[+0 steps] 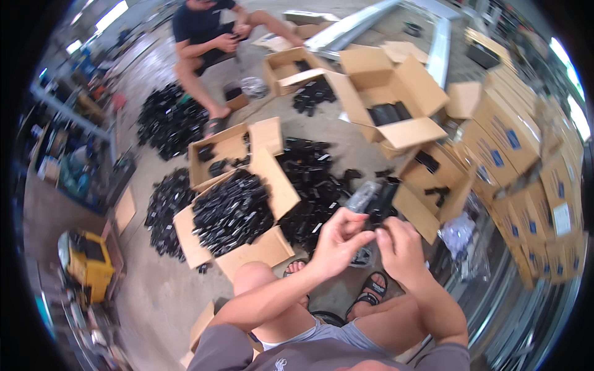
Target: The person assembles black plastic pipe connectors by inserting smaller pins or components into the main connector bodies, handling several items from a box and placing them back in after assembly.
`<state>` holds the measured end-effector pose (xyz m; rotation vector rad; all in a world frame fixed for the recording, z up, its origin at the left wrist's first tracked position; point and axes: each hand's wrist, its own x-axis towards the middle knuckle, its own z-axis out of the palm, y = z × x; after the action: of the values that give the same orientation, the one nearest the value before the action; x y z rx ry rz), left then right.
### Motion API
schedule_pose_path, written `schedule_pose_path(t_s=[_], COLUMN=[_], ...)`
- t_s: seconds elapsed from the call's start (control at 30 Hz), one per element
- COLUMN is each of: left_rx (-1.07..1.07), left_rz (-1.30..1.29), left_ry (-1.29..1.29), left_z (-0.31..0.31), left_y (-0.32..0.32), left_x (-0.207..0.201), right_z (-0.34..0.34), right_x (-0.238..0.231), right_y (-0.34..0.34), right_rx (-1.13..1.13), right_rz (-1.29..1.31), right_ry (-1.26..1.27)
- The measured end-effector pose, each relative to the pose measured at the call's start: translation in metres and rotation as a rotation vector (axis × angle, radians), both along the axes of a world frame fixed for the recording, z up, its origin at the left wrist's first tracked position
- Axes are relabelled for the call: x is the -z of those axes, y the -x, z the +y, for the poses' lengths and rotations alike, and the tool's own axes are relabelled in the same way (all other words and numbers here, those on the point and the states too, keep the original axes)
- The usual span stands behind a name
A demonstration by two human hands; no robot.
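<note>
My left hand (339, 242) and my right hand (401, 248) meet in front of me, fingers closed at the lower end of a black part (382, 203). Its exact kind is too blurred to make out. Clear plastic wrap (362, 196) shows just left of it. Beyond my left hand lies a heap of black parts (303, 179) on the floor. An open cardboard box (281, 247) left of my hands is heaped with similar small black pieces (234, 210). Right of my hands, another open box (417, 213) has a few black pieces inside.
Another person (207, 43) sits at the far left, handling something small. More black heaps (170, 120) lie nearby. A large open box (411, 133) stands ahead. Stacked cartons (501, 148) and long metal profiles (526, 321) line the right. A yellow machine (90, 263) stands at left.
</note>
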<state>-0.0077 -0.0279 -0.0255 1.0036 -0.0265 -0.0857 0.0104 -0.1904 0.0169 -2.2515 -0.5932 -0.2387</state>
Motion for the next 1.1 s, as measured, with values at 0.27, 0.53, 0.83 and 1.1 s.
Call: schedule_pose_path(t_s=[0.27, 0.53, 0.83, 1.1], left_rx=[0.106, 0.07, 0.084, 0.057], left_rz=[-0.063, -0.04, 0.018, 0.02], left_ry=[-0.035, 0.011, -0.019, -0.027], left_z=[-0.004, -0.004, -0.001, 0.0], left_y=[-0.001, -0.004, -0.004, 0.002], left_x=[0.012, 0.007, 0.003, 0.006], right_z=[-0.018, 0.004, 0.009, -0.006], right_x=[0.019, 0.005, 0.01, 0.023], right_y=[0.006, 0.013, 0.012, 0.008], right_rx=[0.041, 0.096, 0.151, 0.089], right_rz=[0.107, 0.135, 0.089, 0.263], right_ry=[0.089, -0.18, -0.209, -0.065])
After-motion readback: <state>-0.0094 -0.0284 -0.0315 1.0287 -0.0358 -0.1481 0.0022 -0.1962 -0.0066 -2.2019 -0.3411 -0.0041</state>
